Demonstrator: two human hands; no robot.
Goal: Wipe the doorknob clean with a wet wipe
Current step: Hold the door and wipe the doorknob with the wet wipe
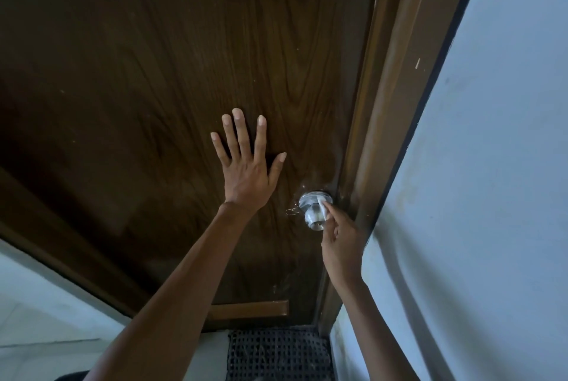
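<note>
A shiny round metal doorknob (312,218) sticks out of a dark brown wooden door (153,73), close to the door's right edge. My right hand (341,239) holds a small white wet wipe (323,208) and presses it with the fingertips against the right side of the knob's neck and base plate. My left hand (246,162) lies flat on the door with fingers spread, up and to the left of the knob, holding nothing.
A brown door frame (396,104) runs beside the knob on the right, with a pale wall (491,196) past it. A dark perforated floor mat (276,353) lies at the foot of the door. A wooden strip (252,308) is fixed low on the door.
</note>
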